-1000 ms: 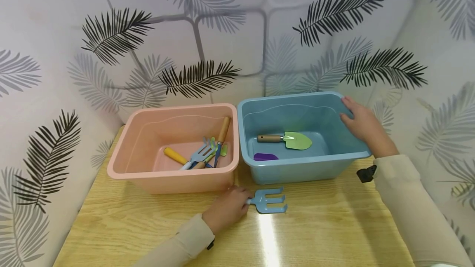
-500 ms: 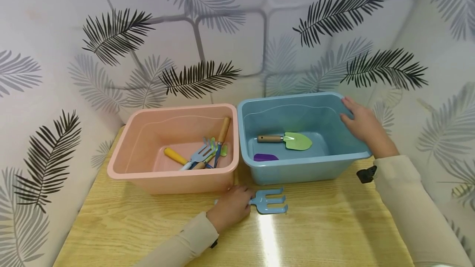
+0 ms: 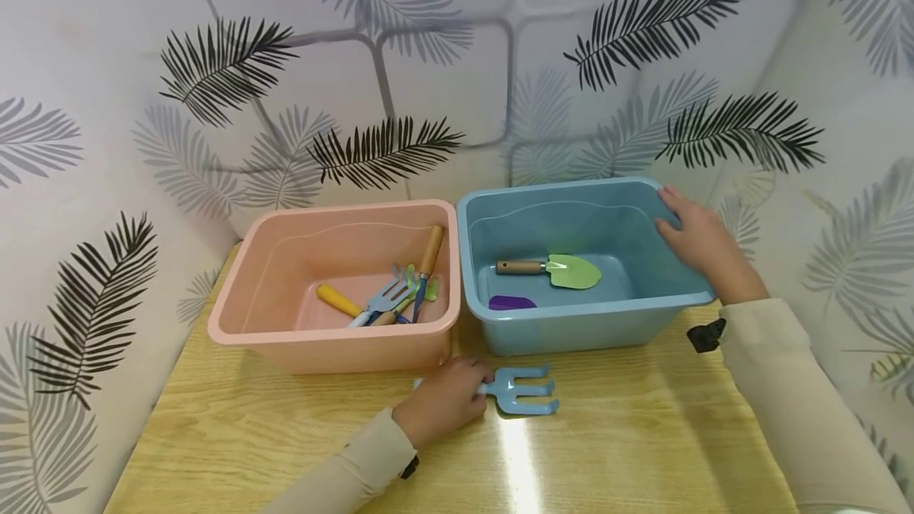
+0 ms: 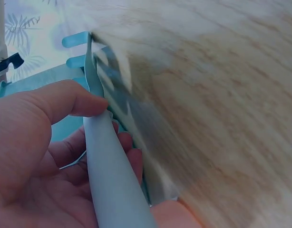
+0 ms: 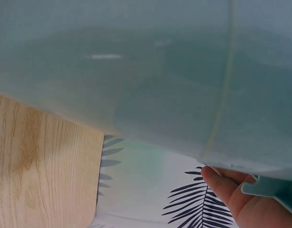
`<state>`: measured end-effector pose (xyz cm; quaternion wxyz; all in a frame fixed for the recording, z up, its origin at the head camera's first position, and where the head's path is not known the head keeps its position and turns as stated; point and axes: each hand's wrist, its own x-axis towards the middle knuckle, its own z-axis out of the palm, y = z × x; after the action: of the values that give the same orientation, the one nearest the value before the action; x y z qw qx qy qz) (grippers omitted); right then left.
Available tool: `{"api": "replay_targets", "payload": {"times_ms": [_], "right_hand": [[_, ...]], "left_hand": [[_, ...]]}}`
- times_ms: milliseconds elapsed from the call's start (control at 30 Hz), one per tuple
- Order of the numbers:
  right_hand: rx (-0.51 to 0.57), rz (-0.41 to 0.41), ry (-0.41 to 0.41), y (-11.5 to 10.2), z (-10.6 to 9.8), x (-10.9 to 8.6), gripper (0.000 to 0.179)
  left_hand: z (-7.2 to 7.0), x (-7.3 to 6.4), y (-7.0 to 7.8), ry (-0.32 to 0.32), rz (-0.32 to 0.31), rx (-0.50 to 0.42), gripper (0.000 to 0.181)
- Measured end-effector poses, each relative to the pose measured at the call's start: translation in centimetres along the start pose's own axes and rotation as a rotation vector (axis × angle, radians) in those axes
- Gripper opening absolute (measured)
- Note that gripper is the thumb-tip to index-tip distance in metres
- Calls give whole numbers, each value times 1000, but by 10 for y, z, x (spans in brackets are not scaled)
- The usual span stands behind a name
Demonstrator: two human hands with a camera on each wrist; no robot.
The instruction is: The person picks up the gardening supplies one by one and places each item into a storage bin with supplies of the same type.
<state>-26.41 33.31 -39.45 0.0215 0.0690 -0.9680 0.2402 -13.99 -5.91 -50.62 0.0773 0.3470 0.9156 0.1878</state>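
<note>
My left hand (image 3: 444,401) grips the pale handle of a light blue garden hand rake (image 3: 514,391) in front of the tubs. Its bent tines point right, and the handle's end shows past the hand. In the left wrist view the thumb lies on the top of the handle (image 4: 115,175), with fingers curled beneath. My right hand (image 3: 703,244) holds the right rim of the blue tub (image 3: 585,327); the right wrist view shows part of that hand (image 5: 260,204) at the rim. Inside lie a green trowel (image 3: 574,270) with a wooden handle and a purple piece (image 3: 511,302), partly hidden.
A pink tub (image 3: 336,347) stands left of the blue one, their rims close together. In it lie several tools, including another blue hand rake (image 3: 389,294), a yellow handle (image 3: 337,300) and a wooden handle (image 3: 432,250). Both stand on a wooden table (image 3: 236,435) against a leaf-patterned backdrop.
My left hand has shifted slightly right along the hand rake, uncovering its handle end. The tines have moved slightly right and turned a little. The right hand stays on the blue tub's rim.
</note>
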Motion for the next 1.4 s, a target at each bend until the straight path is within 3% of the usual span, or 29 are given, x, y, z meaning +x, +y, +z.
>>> {"api": "replay_targets", "payload": {"times_ms": [367,667,1067,1400], "right_hand": [[-5,-5,0,-1,-1,1,59],[-8,-6,6,1,-1,3,59],[-1,-3,17,4,-1,1,58],[-10,-4,15,3,-1,0,58]], "left_hand": [[-19,-5,11,19,21,-58,19],[-41,-9,24,-18,54,-100,22],[-78,-19,38,-20,126,-343,16],[-115,-30,42,16,143,-329,17]]}}
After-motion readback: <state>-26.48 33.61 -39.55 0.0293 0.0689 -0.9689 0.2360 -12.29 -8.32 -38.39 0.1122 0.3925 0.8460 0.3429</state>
